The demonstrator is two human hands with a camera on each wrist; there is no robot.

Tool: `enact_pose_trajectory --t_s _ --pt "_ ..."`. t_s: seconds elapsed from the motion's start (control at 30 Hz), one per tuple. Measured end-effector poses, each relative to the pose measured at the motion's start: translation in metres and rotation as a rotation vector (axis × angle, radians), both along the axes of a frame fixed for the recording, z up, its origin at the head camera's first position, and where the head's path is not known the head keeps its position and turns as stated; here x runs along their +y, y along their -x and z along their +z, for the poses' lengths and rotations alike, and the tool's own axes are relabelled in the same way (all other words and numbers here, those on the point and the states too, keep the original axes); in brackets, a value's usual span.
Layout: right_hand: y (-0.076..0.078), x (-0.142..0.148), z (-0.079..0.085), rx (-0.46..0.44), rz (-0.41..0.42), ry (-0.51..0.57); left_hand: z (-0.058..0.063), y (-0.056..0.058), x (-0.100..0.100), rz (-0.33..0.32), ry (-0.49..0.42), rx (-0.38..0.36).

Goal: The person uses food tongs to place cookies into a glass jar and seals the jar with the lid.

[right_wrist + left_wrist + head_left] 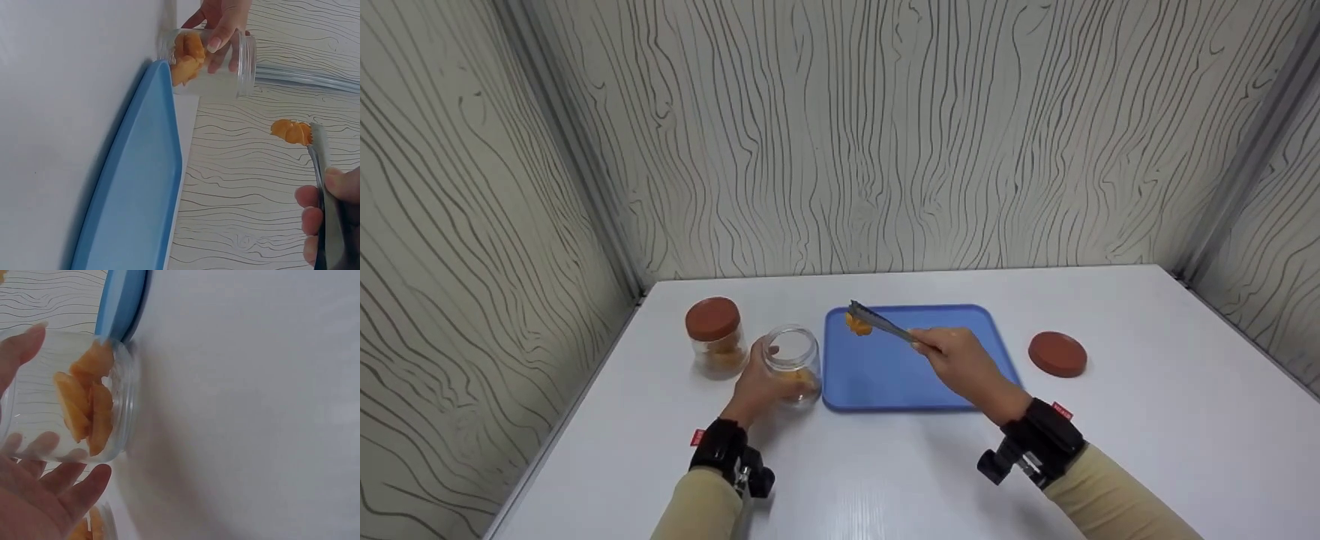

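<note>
A clear open jar (793,360) stands on the table left of the blue tray (907,375). My left hand (759,384) grips it, thumb on one side and fingers on the other. Several orange food pieces (90,402) lie in the bottom of the jar. My right hand (960,365) holds metal tongs (885,324) above the tray, pointing left. An orange food piece (291,131) is pinched between the tong tips, in the air and higher than the jar's rim in the right wrist view.
A second clear jar (720,352) with a reddish-brown lid and orange pieces inside stands at the left. A loose reddish-brown lid (1057,354) lies on the white table (855,472) right of the tray. Wood-patterned panels (885,135) enclose the back and sides.
</note>
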State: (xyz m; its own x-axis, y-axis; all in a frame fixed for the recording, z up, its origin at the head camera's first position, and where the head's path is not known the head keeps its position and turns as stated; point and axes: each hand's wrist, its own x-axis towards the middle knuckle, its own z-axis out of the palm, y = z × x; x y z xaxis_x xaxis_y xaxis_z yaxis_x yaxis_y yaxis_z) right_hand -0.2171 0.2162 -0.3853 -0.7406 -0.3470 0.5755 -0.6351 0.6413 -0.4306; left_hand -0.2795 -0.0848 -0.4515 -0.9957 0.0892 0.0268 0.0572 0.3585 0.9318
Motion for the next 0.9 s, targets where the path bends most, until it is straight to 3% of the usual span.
enact_pose_trajectory --t_s 0.7,0.9 --pt "0.014 -0.035 0.001 -0.019 0.029 0.007 0.002 -0.001 0.0 0.017 0.006 -0.081" --pt "0.019 -0.047 0.0 -0.039 0.033 0.006 0.004 -0.002 0.0 0.021 0.015 -0.075"
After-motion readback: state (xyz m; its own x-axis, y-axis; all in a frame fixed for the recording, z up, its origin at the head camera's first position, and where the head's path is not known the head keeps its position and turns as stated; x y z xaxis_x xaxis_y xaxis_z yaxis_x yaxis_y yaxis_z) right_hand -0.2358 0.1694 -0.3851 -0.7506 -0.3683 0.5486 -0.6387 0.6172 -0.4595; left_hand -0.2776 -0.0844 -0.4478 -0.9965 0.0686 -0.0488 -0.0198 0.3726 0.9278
